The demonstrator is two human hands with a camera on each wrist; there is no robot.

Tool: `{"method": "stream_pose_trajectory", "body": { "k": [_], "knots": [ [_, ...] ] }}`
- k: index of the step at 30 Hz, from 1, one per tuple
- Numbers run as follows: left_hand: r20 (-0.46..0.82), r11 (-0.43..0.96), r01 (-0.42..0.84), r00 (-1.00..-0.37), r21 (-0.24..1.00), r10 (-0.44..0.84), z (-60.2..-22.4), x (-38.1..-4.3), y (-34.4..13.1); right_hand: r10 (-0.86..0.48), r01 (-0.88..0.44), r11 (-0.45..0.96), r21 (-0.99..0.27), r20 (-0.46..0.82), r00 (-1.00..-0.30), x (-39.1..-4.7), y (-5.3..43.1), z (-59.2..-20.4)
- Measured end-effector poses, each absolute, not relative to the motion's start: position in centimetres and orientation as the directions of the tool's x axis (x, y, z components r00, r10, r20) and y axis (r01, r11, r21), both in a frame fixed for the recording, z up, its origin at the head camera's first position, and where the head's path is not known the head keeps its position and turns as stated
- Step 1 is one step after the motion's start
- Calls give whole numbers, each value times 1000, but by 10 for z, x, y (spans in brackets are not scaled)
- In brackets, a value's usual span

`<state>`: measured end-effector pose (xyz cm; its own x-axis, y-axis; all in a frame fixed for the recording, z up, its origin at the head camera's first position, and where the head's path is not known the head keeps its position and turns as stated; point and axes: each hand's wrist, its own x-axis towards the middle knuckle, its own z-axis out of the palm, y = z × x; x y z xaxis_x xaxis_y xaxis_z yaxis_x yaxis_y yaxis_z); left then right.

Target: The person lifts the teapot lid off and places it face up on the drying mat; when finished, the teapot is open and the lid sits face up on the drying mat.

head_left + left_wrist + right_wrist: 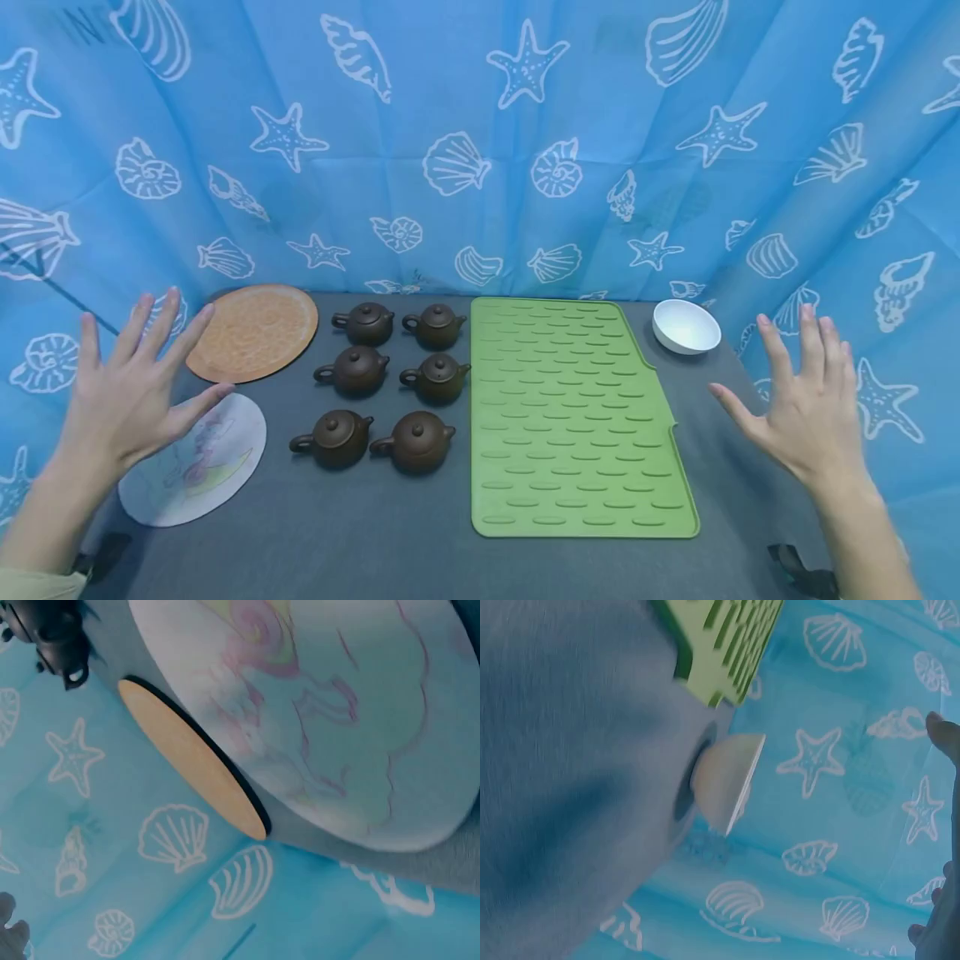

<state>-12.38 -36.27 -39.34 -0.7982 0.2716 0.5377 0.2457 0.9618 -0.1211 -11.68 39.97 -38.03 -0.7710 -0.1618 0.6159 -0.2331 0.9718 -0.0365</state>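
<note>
Fingers spread, my left hand (135, 383) hovers at the left over a white oval mat (225, 450) with a faint pastel drawing. Beyond it lies a round orange-tan mat (255, 329). My right hand (810, 400) is held up at the right, fingers spread, nearest to a small white bowl (686, 327). Neither hand holds anything. Several dark brown teapots stand in two columns left of centre, among them a front one (418, 442) and a back one (367, 323). Their spouts point right. In the right wrist view the bowl (724, 780) appears side-on.
A green ridged drying mat (570, 425) lies right of the teapots on the dark grey tabletop (360, 533). Behind the table hangs a blue curtain (465, 108) printed with shells and starfish. Black straps (802, 571) show near the wrists.
</note>
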Motion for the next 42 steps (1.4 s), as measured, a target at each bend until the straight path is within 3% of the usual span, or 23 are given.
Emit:
{"method": "stream_pose_trajectory", "body": {
  "k": [5,12,16,20,26,32,37,42],
  "knots": [
    [528,959,278,-808,-47,260,-399,-114,-353,-178,-301,950,-82,651,-738,-114,381,-389],
    [580,920,384,-768,78,271,-411,-98,-326,-188,-433,880,-196,692,-697,-112,347,-401],
    [570,896,412,-781,166,254,-415,-85,-307,-218,-538,803,-257,713,-666,-111,323,-407],
    [515,871,401,-830,283,215,-418,-72,-282,-238,-598,717,-359,680,-694,-110,302,-414],
    [419,833,332,-898,443,135,-428,-58,-243,-226,-569,614,-547,570,-790,-106,267,-420],
    [376,749,295,-924,593,66,-434,-52,-207,-269,-566,425,-706,499,-824,-104,224,-425],
    [217,669,169,-976,724,12,-439,-53,-182,-351,-466,261,-845,366,-862,-104,187,-424],
    [24,580,13,-1000,815,-11,-444,-57,-167,-442,-324,201,-924,210,-872,-109,154,-423]
  ]
}}
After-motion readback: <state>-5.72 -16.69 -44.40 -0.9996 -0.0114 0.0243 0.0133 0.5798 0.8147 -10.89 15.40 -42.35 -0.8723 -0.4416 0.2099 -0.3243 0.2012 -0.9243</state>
